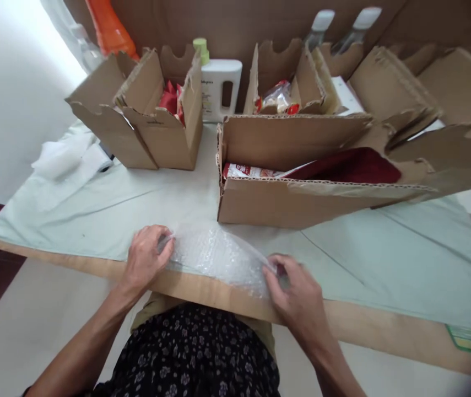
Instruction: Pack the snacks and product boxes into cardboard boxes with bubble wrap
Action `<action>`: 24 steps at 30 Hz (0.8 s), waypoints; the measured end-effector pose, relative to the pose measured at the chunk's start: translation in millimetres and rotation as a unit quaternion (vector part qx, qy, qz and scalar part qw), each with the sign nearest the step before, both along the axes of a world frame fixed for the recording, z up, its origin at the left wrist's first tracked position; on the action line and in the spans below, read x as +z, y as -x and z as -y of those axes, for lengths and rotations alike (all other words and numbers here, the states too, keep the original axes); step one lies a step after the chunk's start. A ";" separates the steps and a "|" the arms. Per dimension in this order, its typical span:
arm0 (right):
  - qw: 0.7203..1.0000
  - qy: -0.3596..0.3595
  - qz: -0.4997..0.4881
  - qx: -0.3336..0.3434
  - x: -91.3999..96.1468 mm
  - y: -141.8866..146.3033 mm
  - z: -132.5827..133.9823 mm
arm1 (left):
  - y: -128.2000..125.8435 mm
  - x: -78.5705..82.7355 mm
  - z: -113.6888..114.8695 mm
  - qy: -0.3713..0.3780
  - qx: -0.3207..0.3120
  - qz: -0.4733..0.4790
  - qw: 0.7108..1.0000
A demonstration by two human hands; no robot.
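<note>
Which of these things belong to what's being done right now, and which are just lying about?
In use:
clear bubble wrap
left hand and right hand, both holding it

Apparently just lying about:
cardboard boxes
white pump bottle
orange object
white-capped bottles

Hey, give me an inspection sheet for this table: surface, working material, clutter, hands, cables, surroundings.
Surface: pale green cloth over a table, with a bare wooden edge along the front.
Job's things: clear bubble wrap, stretched between the two hands at the front edge.
Clutter: long cardboard box holding packets and a dark red item; more cut boxes behind and to the left; white pump bottle; crumpled white plastic at far left.
Hands: left hand pinches the wrap's left end; right hand pinches its right end.
Cables: nothing seen.
Surroundings: white wall at left; brown panel behind.
</note>
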State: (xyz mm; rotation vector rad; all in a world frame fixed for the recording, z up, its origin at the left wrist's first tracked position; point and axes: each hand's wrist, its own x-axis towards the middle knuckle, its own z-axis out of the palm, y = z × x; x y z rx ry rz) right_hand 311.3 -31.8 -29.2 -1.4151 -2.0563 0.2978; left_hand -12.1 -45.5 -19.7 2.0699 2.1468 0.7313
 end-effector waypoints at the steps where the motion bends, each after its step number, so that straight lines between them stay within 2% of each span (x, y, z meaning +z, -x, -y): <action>1: 0.998 0.047 -0.036 0.001 3.3 7.3 13.4 | 4.7 8.8 -6.7 0.002 -0.006 0.010 1.000; 3: 0.986 0.133 -0.099 0.018 6.1 26.2 38.6 | 13.3 24.2 -28.2 -0.010 -0.020 0.004 1.000; 5: 0.971 0.179 -0.145 0.061 4.6 47.6 55.6 | 17.4 32.0 -56.9 -0.023 -0.041 -0.031 0.998; 7: 0.960 0.199 -0.168 0.101 2.0 65.6 61.9 | 16.1 30.5 -81.8 0.001 -0.059 -0.063 0.996; 9: 0.951 0.227 -0.173 0.118 1.8 75.6 59.5 | 10.9 23.3 -88.7 0.012 -0.056 -0.075 0.996; 10: 0.945 0.250 -0.176 0.119 3.2 77.1 56.5 | 7.6 19.3 -82.5 0.001 -0.060 -0.063 0.996; 12: 0.924 0.305 -0.201 0.113 8.1 75.1 50.4 | 1.0 13.1 -51.7 -0.037 -0.101 0.005 0.994; 14: 0.891 0.368 -0.246 0.104 13.8 71.0 45.9 | -5.3 10.5 -6.8 -0.033 -0.199 0.120 0.972; 16: 0.849 0.426 -0.298 0.091 17.8 70.0 42.7 | -12.8 9.8 34.4 0.000 -0.254 0.212 0.944; 17: 0.830 0.446 -0.323 0.087 18.7 71.2 41.2 | -17.2 9.1 48.8 -0.001 -0.261 0.229 0.938; 19: 0.804 0.457 -0.369 0.095 18.5 75.9 37.9 | -26.0 4.6 61.8 -0.028 -0.224 0.226 0.948; 21: 0.804 0.424 -0.400 0.115 17.6 79.8 34.4 | -31.1 -3.9 57.0 -0.057 -0.143 0.190 0.970; 22: 0.819 0.393 -0.401 0.122 17.5 80.3 32.7 | -31.3 -8.6 50.9 -0.062 -0.102 0.169 0.978; 24: 0.874 0.308 -0.351 0.134 18.8 78.1 29.5 | -27.9 -16.4 36.9 -0.052 -0.048 0.128 0.989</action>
